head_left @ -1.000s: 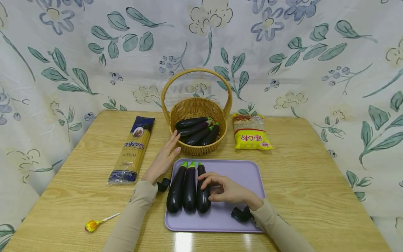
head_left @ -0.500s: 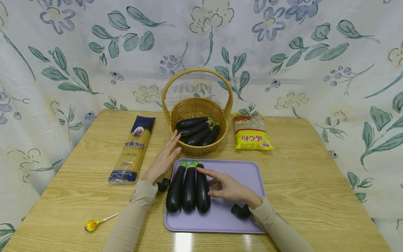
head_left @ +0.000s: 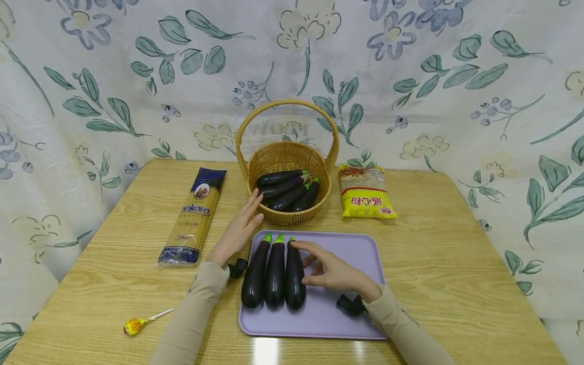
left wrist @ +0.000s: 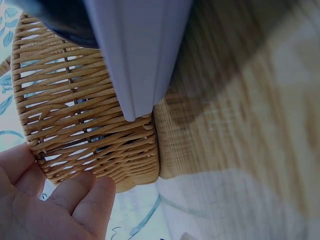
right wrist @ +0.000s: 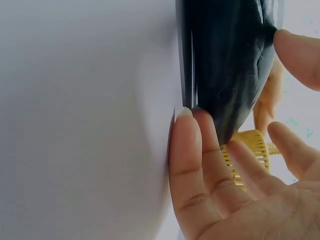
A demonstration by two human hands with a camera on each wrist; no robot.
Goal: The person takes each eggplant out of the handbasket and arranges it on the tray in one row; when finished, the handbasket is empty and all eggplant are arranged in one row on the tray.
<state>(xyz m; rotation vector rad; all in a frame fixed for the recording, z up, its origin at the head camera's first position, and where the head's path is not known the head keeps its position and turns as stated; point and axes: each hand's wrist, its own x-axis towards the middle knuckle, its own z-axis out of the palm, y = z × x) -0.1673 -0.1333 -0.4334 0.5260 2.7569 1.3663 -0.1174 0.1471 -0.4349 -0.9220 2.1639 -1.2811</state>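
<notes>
Three dark eggplants lie side by side on the left half of a lilac tray (head_left: 344, 248), green stems toward the basket. My right hand (head_left: 335, 271) is at the rightmost eggplant (head_left: 295, 284), index finger extended near its stem end and thumb at its right side. Seen from the right wrist, the thumb and fingertips meet that eggplant (right wrist: 225, 60) with the fingers loosely bent. My left hand (head_left: 236, 235) touches the left side of the wicker basket (head_left: 287, 219) with fairly straight fingers; the left wrist view shows the fingertips (left wrist: 102, 187) against its weave.
Several more eggplants (head_left: 283, 190) lie inside the basket, under its tall arched handle (head_left: 287, 102). A spaghetti pack (head_left: 193, 218) is at the left, a yellow food packet (head_left: 366, 195) at the right. A lollipop (head_left: 134, 326) lies front left. A floral curtain hangs behind the table.
My right hand's fingers, earlier bent over the rightmost eggplant, have straightened, and its index finger has shifted toward the stem end. The left hand has stayed at the basket.
</notes>
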